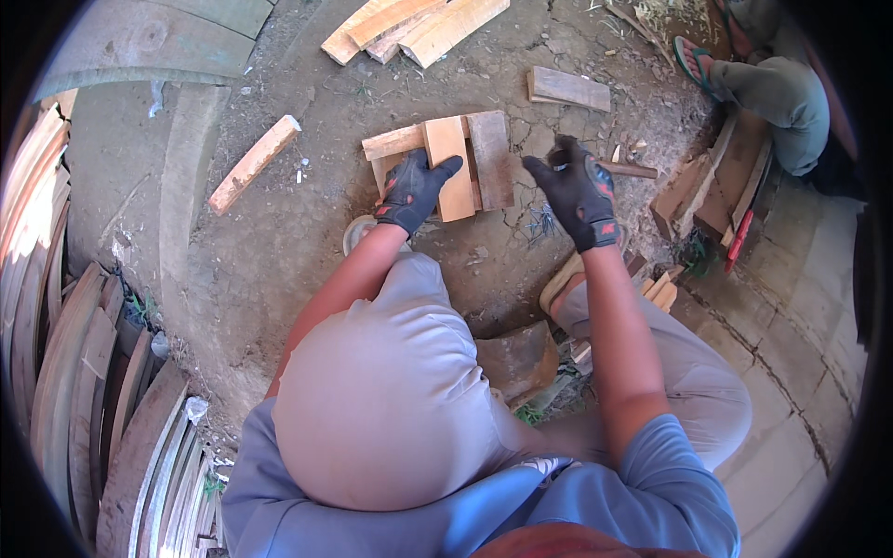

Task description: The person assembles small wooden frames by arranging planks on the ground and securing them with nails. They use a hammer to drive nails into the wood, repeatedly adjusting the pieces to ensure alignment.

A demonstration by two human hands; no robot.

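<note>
Head view shows the left hand (411, 191), in a black glove, resting with fingers spread flat on a small stack of wooden boards (446, 163) that lies on the dirt ground (279, 242) in front of the knees. The right hand (579, 191), also gloved, hovers just right of the boards, fingers apart and holding nothing. Another person's foot in a sandal (693, 60) is at the upper right, well apart.

Wood pieces and gloved hands on the dirt ground, counted

Two hands in black gloves: left hand (412, 191), right hand (579, 189). One small cluster of about four short pale wooden boards (465, 158) between them, one pile of roughly four light planks (414, 28) farther off, one single long wooden strip (253, 163), one lone flat board (569, 88).
</note>
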